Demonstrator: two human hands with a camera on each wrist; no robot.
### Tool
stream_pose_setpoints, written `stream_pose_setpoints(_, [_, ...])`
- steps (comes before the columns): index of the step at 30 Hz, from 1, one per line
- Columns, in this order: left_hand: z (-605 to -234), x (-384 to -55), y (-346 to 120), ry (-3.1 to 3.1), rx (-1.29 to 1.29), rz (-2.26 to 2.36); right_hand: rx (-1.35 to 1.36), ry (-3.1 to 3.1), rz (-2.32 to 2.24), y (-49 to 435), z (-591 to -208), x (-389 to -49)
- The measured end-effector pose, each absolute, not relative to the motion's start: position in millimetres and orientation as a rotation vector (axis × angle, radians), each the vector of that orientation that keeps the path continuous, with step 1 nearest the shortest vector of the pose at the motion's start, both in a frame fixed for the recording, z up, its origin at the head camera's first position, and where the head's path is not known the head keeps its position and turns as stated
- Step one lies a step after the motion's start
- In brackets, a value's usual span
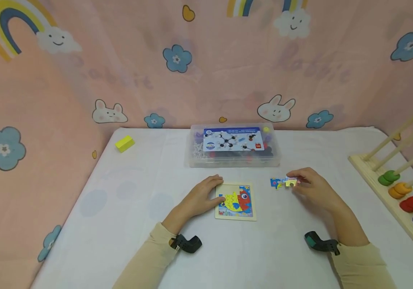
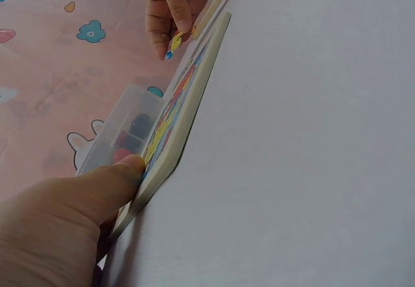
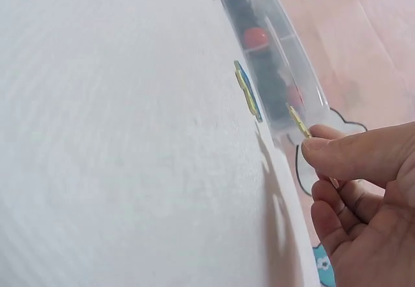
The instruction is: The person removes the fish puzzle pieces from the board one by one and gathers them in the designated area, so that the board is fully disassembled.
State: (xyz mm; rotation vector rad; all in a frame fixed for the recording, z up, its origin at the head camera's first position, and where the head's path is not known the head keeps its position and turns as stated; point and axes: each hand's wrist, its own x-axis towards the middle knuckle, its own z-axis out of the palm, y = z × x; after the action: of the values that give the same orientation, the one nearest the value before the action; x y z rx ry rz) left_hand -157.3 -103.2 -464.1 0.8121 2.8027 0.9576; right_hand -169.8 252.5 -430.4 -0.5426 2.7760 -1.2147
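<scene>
A square wooden jigsaw puzzle (image 1: 236, 216) with a yellow and red fish picture lies on the white table. My left hand (image 1: 200, 197) grips its left side, thumb over the picture; in the left wrist view the thumb (image 2: 120, 177) presses near the edge and the other fingers are mostly hidden. To the right, my right hand (image 1: 314, 188) pinches a small puzzle piece (image 1: 291, 181) between thumb and fingers. In the right wrist view that piece (image 3: 298, 120) is seen edge-on, raised off the cloth. A blue and yellow puzzle piece (image 1: 275, 183) lies on the table just left of it.
Behind the puzzle stands a clear plastic box (image 1: 233, 159) with a molecule label. A yellow block (image 1: 125, 143) sits at the far left. Along the right side is a wooden peg rack (image 1: 387, 190) with coloured beads. A patterned pink cloth (image 1: 221, 80) hangs behind the table.
</scene>
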Motion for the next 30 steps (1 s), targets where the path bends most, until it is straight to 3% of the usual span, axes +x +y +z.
stream_pose_setpoints(16, [-462, -157, -104, 2.784, 0.775, 0.963, -0.375, 2.796, -1.145, 270, -447, -171])
stream_pose_setpoints(30, [-462, -157, -103, 2.776, 0.764, 0.960, -0.395, 2.794, -1.160, 270, -452, -171])
